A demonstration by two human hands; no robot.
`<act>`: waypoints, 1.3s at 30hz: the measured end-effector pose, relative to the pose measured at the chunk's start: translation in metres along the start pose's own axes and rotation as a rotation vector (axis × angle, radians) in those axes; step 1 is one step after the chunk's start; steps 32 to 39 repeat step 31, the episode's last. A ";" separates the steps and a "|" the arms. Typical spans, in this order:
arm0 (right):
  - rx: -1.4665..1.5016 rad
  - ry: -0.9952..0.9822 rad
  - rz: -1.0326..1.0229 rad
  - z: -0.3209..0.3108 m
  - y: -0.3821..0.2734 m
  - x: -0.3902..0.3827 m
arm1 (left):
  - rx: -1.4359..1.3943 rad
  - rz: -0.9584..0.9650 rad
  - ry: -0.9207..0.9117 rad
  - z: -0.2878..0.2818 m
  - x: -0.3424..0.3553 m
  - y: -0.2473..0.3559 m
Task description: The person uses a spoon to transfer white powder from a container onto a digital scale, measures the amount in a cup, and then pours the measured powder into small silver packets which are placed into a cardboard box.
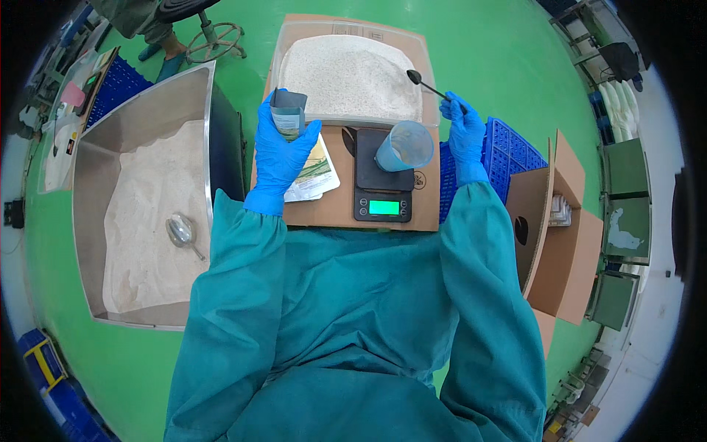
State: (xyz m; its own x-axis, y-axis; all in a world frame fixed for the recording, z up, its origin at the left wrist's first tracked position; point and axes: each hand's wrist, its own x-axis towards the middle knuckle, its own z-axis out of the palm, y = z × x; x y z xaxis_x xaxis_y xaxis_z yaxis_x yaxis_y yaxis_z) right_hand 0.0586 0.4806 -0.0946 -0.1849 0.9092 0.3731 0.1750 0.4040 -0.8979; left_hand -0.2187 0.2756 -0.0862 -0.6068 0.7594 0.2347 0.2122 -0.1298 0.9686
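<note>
Both my hands wear blue gloves. My left hand [283, 155] is closed around a small open pouch [289, 110], its silvery mouth facing up. In my right hand [465, 136] is a black long-handled spoon [434, 90], its bowl over the right side of a clear plastic tub [429, 62] of pale powder [346, 74]. Between my hands, a translucent blue cup [409, 146] sits tilted in view on a black digital scale [375, 177] with a lit green display. Flat printed pouches [317, 173] lie beside the scale, partly under my left hand.
The scale stands on a cardboard box [324, 215]. At left is a large metal bin [92, 221] of powder with a metal scoop [181, 230] in it. Blue crates [508, 158] and an open carton [563, 250] holding packs stand at right. Another person's legs [166, 44] and a stool [213, 37] are behind the bin.
</note>
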 end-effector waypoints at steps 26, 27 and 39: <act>0.817 0.334 0.687 -0.005 0.039 0.003 | -0.040 -0.003 -0.025 -0.004 -0.001 0.003; 0.818 0.334 0.683 -0.007 0.038 0.002 | -0.036 -0.001 -0.021 -0.004 -0.001 0.004; 0.934 0.357 0.678 -0.017 0.041 0.000 | -0.050 -0.013 -0.037 -0.003 0.000 0.007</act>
